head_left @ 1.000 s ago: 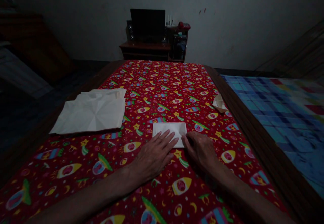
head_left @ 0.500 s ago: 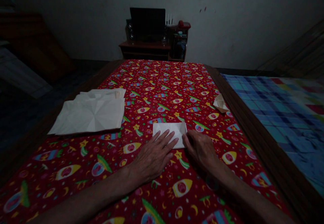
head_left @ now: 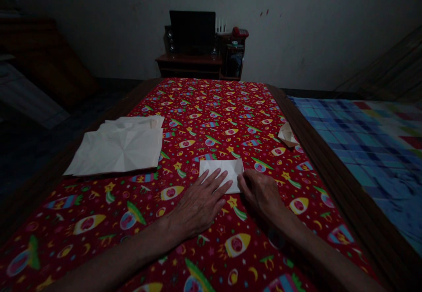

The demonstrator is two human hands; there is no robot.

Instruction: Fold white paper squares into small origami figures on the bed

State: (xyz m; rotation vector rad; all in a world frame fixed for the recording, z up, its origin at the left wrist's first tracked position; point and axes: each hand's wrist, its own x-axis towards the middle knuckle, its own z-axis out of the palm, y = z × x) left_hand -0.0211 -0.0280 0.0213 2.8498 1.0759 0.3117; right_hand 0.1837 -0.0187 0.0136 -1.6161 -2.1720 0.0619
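Note:
A small folded sheet of white paper (head_left: 227, 167) lies on the red patterned cloth (head_left: 204, 140) in front of me. My left hand (head_left: 206, 199) rests flat across its lower left part, fingers spread. At the paper's right edge, my right hand (head_left: 262, 193) has its fingers curled, with thumb and forefinger pinching that edge. The paper's right side is slightly raised near those fingertips. Part of the paper is covered by my left fingers.
A stack of creased white paper sheets (head_left: 114, 149) lies on the left. Near the cloth's right edge sits a small folded paper piece (head_left: 287, 135). Beyond the table stand a dark monitor (head_left: 193, 31) and a red telephone (head_left: 240, 32). A plaid cloth (head_left: 359, 151) spreads out on the right.

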